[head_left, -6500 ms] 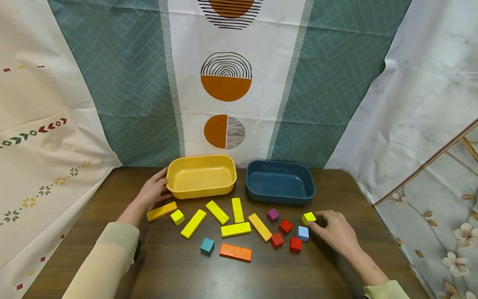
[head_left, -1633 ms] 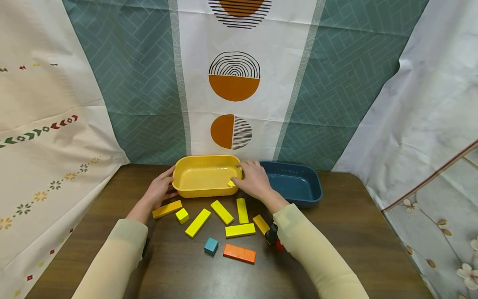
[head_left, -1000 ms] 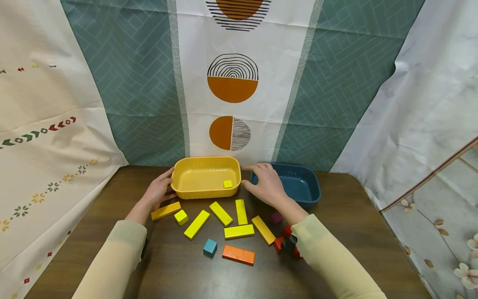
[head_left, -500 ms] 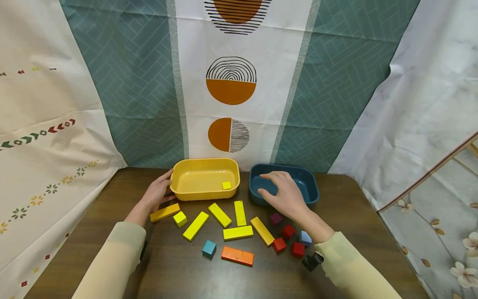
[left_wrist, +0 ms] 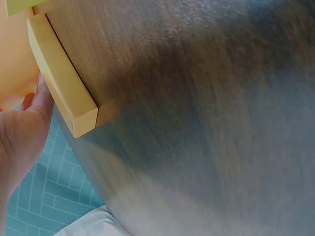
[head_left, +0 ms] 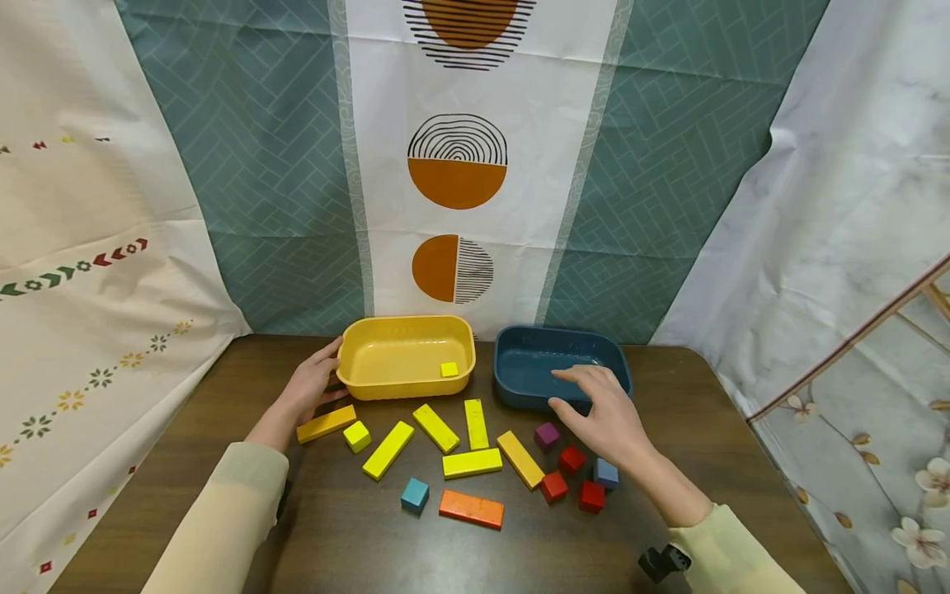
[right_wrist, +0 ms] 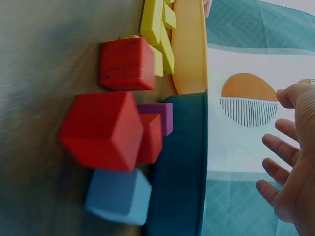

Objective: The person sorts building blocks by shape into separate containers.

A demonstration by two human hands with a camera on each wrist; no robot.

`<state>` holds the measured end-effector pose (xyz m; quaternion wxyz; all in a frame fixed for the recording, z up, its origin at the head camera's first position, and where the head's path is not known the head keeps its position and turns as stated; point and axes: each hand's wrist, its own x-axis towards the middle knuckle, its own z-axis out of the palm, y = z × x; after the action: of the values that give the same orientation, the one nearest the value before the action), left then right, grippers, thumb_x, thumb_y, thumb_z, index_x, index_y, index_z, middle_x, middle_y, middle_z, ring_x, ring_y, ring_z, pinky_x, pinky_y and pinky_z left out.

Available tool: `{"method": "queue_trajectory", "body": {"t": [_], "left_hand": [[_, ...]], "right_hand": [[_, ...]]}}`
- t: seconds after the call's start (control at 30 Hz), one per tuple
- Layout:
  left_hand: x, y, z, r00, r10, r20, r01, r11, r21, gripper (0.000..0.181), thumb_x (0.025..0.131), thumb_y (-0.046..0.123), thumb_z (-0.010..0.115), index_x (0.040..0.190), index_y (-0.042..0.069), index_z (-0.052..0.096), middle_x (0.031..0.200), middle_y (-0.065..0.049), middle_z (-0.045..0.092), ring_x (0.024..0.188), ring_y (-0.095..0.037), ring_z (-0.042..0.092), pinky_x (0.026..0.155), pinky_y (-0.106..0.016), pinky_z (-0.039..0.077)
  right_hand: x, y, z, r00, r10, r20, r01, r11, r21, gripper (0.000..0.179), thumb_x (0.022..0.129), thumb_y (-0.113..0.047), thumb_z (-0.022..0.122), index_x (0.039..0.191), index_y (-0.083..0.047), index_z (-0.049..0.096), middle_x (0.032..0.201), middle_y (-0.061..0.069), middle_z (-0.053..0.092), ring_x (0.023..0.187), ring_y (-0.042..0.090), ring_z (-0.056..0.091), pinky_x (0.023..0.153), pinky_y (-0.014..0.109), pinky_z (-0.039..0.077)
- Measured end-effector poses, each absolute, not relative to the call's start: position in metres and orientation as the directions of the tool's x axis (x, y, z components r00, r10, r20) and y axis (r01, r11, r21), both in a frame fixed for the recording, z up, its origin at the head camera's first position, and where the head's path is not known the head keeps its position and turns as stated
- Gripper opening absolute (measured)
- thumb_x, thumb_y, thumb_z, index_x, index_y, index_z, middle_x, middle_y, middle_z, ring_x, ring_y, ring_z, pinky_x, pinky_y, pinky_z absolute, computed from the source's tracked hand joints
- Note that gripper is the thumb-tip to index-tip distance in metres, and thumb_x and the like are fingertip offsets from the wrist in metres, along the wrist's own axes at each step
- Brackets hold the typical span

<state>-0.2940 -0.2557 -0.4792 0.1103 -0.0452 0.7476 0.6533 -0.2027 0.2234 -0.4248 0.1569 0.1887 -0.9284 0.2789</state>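
Resting our loosely spread left hand against the yellow tray, likely for steadiness, a yellow cube lying inside, we're hovering our spread right hand near the blue tray.

the head view looks forward and down across the table, facing the curtain. the left wrist view is close and tilted over the table's left part, sharing the long yellow-orange block with the head view. the right wrist view, turned sideways, looks past very near red cubes at the blue tray, all also in the head view.
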Motion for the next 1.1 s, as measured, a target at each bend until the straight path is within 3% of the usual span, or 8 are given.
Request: {"method": "queue_trajectory", "body": {"t": [0.47,0.83,1.1], "left_hand": [[-0.296,-0.252,-0.48,-0.967,0.08,-0.242,-0.23,0.135,0.964,0.058,0.112,0.022,0.033,0.165,0.032,0.013,0.171,-0.011,0.008,0.14,-0.044,0.039,0.108,-0.056,0.043],[-0.298,-0.251,-0.482,-0.965,0.076,-0.25,-0.237,0.147,0.96,0.059,0.111,0.023,0.034,0.165,0.033,0.012,0.171,-0.011,0.009,0.138,-0.042,0.042,0.107,-0.056,0.044],[-0.298,-0.255,-0.479,-0.963,0.073,-0.26,-0.25,0.125,0.96,0.058,0.112,0.022,0.032,0.165,0.034,0.011,0.171,-0.01,0.004,0.141,-0.044,0.036,0.109,-0.057,0.041]], "right_hand": [[-0.17,0.27,-0.447,-0.87,-0.188,0.456,-0.4,0.809,-0.429,0.038,0.09,-0.028,0.08,0.125,-0.016,0.072,0.12,0.001,0.069,0.121,0.025,0.051,0.093,0.051,0.048],[-0.161,0.292,-0.459,-0.874,-0.142,0.464,-0.359,0.832,-0.422,0.037,0.09,-0.028,0.08,0.124,-0.015,0.073,0.115,0.002,0.071,0.118,0.026,0.053,0.091,0.052,0.047],[-0.164,0.298,-0.458,-0.869,-0.147,0.472,-0.364,0.837,-0.41,0.036,0.089,-0.026,0.08,0.122,-0.014,0.073,0.113,0.003,0.072,0.117,0.027,0.053,0.09,0.051,0.046]]}}
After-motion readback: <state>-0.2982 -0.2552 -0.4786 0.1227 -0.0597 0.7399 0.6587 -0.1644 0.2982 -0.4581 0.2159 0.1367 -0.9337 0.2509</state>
